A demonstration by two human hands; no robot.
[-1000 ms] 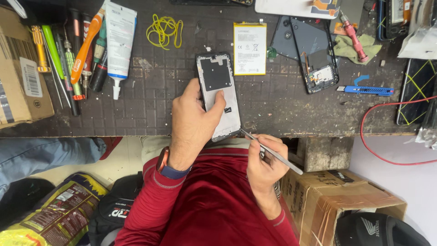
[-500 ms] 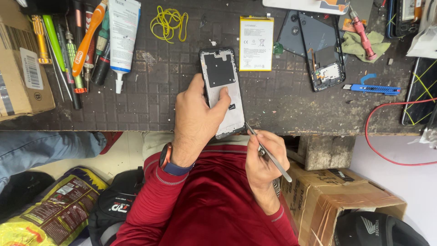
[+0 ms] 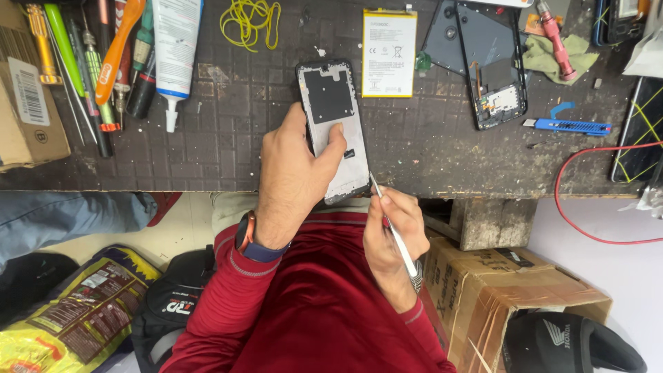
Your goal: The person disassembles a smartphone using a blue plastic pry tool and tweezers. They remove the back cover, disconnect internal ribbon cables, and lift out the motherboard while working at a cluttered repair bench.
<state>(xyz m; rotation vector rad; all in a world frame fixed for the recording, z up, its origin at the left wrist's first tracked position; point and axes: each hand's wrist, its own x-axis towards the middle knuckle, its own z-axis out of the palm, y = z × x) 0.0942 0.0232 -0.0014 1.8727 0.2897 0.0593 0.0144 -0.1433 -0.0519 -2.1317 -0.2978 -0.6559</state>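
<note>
Fingers of the left hand [image 3: 293,176] clamp the thin, light, fragile phone frame [image 3: 333,131] by its edges, while the right hand [image 3: 390,231] pinches metal tweezers [image 3: 394,228] at its near right corner.

The phone frame [image 3: 333,131] lies on the bench [image 3: 221,152] near its front edge, under the left hand [image 3: 293,179]. The right hand [image 3: 392,231], just right of it, holds tweezers [image 3: 392,224] whose tip touches the frame's lower right edge. A battery [image 3: 389,53] lies beyond the frame, a back cover [image 3: 483,62] right of that, a glue tube [image 3: 176,48] and screwdrivers [image 3: 90,69] to the left.
</note>
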